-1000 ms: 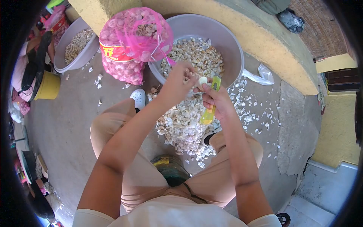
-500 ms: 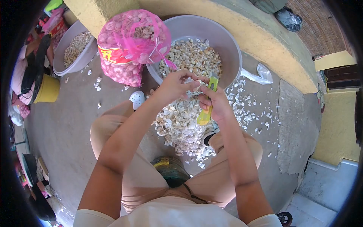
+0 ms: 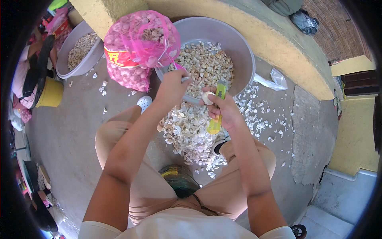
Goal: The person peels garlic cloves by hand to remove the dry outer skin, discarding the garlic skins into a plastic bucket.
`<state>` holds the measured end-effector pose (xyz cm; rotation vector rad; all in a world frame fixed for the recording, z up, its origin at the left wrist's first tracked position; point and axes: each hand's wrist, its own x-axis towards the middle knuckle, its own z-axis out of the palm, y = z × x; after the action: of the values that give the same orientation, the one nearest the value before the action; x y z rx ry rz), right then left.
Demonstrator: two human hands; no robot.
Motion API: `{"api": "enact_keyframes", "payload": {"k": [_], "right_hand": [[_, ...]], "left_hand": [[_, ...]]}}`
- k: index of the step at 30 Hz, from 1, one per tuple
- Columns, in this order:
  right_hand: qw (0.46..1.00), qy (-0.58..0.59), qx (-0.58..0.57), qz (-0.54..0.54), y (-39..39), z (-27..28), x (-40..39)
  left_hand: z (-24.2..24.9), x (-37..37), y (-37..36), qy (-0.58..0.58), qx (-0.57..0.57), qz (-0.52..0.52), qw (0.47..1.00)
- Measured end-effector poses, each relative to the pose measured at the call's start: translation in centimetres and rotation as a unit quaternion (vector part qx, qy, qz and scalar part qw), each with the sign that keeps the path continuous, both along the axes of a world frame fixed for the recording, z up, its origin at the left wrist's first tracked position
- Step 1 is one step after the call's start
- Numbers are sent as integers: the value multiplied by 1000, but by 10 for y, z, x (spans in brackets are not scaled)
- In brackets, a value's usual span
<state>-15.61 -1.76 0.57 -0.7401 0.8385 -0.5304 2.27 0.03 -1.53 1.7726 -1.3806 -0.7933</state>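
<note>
My right hand (image 3: pixel 225 106) is closed around a yellow-green box cutter (image 3: pixel 215 126), and its fingertips also hold a pale garlic bulb (image 3: pixel 207 98). My left hand (image 3: pixel 172 88) is over the near left rim of the large grey basin (image 3: pixel 243 59), its fingers curled together; what they hold, if anything, I cannot make out. Many loose garlic cloves (image 3: pixel 211 65) lie in the basin. Beneath both hands a heap of papery garlic skins (image 3: pixel 187 133) covers the floor between my feet.
A pink mesh sack of garlic bulbs (image 3: pixel 129 75) stands left of the basin, against a yellow wall (image 3: pixel 278 44). Farther left are a second basin (image 3: pixel 85 71) of cloves, a yellow bucket (image 3: pixel 51 92) and another person (image 3: pixel 30 75). A plastic bag (image 3: pixel 278 79) lies right.
My left hand has moved away from the garlic, left and up to the basin's rim. My right hand keeps the box cutter and the bulb, which now shows more fully.
</note>
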Motion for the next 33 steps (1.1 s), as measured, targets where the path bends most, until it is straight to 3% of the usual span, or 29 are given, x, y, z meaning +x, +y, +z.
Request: {"api": "enact_keyframes", "payload": {"k": [2, 5, 8, 11, 14, 17, 20, 23, 25, 27, 29, 32, 33], "right_hand": [[1000, 1, 8, -1, -1, -1, -3], [999, 52, 7, 11, -5, -2, -5], [956, 227, -65, 171, -10, -12, -8], [924, 304, -116, 203, -10, -25, -7], [935, 314, -141, -87, -24, -21, -9], [956, 217, -80, -179, -39, -7, -18], [969, 202, -94, -105, -30, 6, -9], [964, 231, -123, -37, -26, 5, -3], [967, 227, -116, -30, -27, 4, 1], [968, 224, -112, -24, -26, 4, 4], [969, 220, -113, -21, -25, 7, 7], [966, 207, -157, 3, -27, 0, 5], [966, 206, -157, 3, -29, 0, 5]], "left_hand": [[10, 6, -1, 2, 31, 49, 998], [-5, 11, 7, -106, 20, -61, 992], [-31, 12, 15, -183, 74, -205, 959], [-49, 12, 14, -159, 191, -307, 919], [-15, 4, 23, -81, 103, -393, 910], [-27, 8, 17, -130, 51, -297, 945], [-9, 22, 8, -188, 142, -208, 949], [-21, 51, -14, -391, 100, -258, 878], [-23, 73, -52, -440, 189, -201, 855], [23, 86, -69, -342, 222, -139, 903], [-57, 139, -119, -462, 115, -112, 872], [-92, 166, -144, -481, 24, -143, 865], [-89, 166, -148, -513, 59, -178, 838]]}}
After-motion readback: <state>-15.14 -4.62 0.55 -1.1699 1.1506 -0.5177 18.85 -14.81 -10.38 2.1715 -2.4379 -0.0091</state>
